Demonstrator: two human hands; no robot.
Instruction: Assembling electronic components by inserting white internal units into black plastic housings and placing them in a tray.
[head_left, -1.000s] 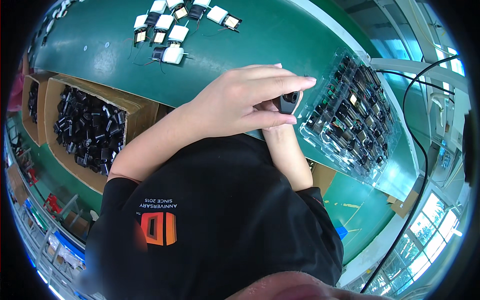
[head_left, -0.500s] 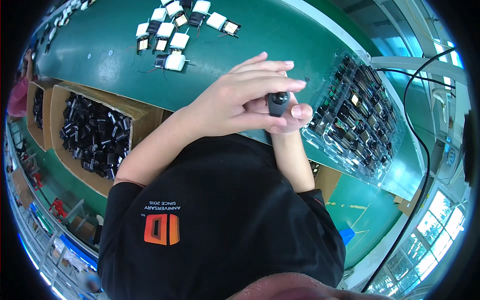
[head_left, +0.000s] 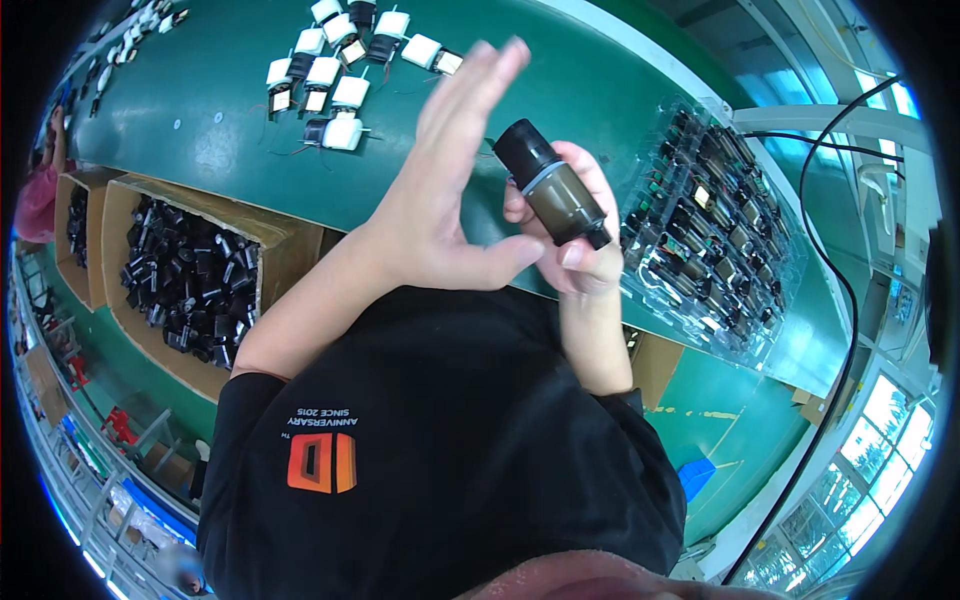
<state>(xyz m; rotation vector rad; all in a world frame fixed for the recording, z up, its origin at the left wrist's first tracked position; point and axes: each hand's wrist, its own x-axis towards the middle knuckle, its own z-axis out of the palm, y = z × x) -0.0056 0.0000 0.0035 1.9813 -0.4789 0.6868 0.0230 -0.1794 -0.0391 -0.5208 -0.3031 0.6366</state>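
My right hand is closed around a dark cylindrical part with a smoky translucent body, a black cap and a short nozzle-like tip. The part tilts, cap toward the upper left and tip toward the lower right. Beside it, my left hand is raised with fingers stretched and thumb spread, apart from the part. Several white-and-black assemblies with thin wires lie on the green table beyond my left hand.
A clear plastic tray with many dark parts stands at the right. Cardboard boxes of black pieces sit along the table's near left edge. A black cable hangs at the far right. Another person's arm shows at the far left.
My left hand has come off the dark part and opened, moving up and left. The part, mostly hidden before, now shows its length in my right hand.
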